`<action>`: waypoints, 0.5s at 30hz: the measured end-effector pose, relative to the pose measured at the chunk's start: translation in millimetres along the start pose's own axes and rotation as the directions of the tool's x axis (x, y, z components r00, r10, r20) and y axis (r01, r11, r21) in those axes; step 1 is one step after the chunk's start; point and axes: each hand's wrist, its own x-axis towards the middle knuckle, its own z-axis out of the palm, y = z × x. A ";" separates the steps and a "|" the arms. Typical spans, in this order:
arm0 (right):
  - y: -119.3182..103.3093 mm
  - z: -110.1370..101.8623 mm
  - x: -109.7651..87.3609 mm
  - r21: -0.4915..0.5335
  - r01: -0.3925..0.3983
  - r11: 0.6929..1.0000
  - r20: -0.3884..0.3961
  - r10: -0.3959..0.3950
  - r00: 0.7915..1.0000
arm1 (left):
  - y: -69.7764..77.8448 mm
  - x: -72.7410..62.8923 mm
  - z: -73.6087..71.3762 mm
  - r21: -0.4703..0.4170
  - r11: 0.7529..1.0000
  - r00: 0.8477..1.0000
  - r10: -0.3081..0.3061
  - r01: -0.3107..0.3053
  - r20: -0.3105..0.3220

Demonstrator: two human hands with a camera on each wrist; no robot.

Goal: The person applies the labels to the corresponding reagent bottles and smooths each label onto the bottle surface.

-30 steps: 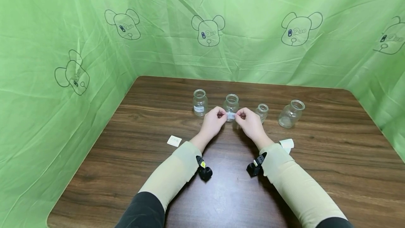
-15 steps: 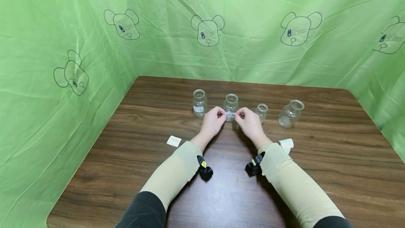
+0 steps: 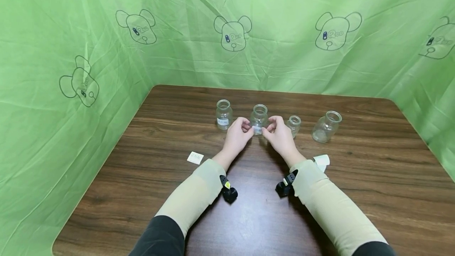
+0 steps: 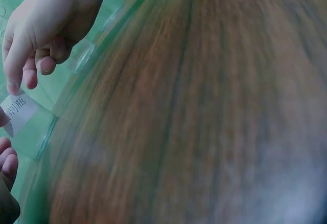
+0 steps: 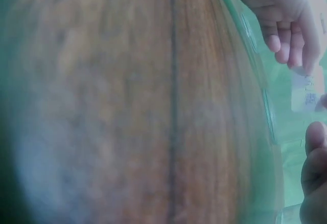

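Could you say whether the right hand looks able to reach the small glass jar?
Probably yes: the small glass jar stands just beyond the right hand, with nothing visible between them, though that hand touches the label.

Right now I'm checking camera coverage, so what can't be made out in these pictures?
- Head view: the writing on the label at the middle jar, too small and blurred.
- Head view: the small jar's left side, behind the right hand.
- Head view: part of the white paper, covered by the right sleeve.
- Left wrist view: most of the left hand, cut off by the left edge.
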 end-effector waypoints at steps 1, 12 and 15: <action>-0.4 -0.2 0.7 0.004 -0.004 1.000 0.004 0.004 1.000 | 0.7 0.0 -1.0 0.005 1.000 1.000 0.001 -0.001 0.001; -2.4 2.7 -3.5 0.024 -0.058 0.998 0.047 0.057 0.997 | -2.8 -6.0 3.5 0.033 0.999 1.000 0.011 -0.012 0.014; -1.5 1.9 -3.2 0.010 -0.043 0.999 0.043 0.043 0.998 | -3.8 -4.7 4.3 -0.009 1.000 1.000 0.006 -0.006 0.020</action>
